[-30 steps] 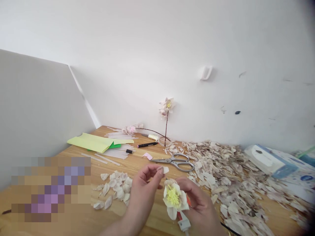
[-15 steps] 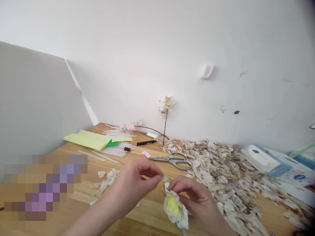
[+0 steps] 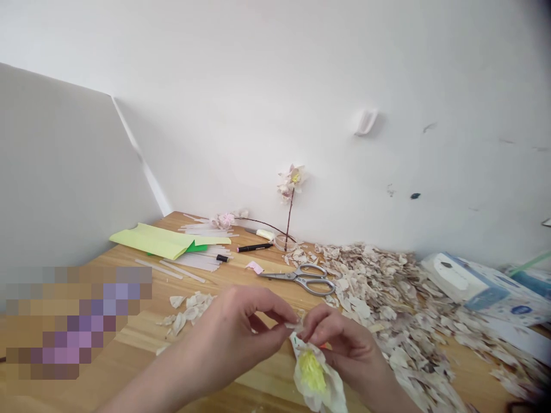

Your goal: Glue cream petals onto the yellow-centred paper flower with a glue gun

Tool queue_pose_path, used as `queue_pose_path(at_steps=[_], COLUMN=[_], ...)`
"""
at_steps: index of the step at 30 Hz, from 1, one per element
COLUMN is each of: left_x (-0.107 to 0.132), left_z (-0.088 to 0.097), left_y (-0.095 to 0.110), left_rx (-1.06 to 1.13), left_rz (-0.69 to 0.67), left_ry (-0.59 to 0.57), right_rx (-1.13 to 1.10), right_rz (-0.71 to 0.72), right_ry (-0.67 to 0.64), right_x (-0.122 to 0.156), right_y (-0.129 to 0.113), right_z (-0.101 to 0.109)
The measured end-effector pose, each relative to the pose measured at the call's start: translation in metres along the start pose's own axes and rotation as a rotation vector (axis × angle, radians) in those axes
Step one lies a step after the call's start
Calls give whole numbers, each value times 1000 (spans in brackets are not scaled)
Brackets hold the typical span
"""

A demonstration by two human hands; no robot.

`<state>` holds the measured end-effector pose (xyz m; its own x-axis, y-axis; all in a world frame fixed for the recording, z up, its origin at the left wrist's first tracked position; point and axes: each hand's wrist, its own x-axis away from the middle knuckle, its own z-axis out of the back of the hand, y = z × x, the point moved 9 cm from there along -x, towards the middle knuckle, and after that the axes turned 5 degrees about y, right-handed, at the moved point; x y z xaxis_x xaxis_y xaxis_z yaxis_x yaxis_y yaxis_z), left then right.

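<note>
Left hand pinching a white petal, right hand gripping an artificial flower, box lettering unreadable

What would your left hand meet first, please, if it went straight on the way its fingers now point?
The left hand already pinches a small white petal, so it would most likely meet the right hand's fingers first, just beyond. Depth is hard to judge here.

Legible markings: none. Printed carton, right of the right hand: blue oval label, lettering too blurred to read. Black marker, beyond the left hand: barrel print too small to read.
</note>
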<state>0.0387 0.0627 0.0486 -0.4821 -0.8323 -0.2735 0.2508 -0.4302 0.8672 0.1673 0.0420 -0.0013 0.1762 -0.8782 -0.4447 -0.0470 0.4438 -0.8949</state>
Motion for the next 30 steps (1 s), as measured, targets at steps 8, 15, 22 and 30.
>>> queue_pose_path(at_steps=[8, 15, 22, 30], left_x=[2, 1, 5, 6], left_z=[-8, -10, -17, -21], left_y=[-15, -21, -30, -31], left_rx=[35, 98, 239, 355], left_rz=[151, 161, 319, 411], left_ry=[5, -5, -54, -89], right_rx=[-181, -132, -80, -34], right_rz=[-121, -116, -102, -100], right_ry=[46, 62, 57, 70], right_x=[-1, -2, -2, -2], right_y=[16, 16, 14, 14], right_z=[1, 3, 4, 5])
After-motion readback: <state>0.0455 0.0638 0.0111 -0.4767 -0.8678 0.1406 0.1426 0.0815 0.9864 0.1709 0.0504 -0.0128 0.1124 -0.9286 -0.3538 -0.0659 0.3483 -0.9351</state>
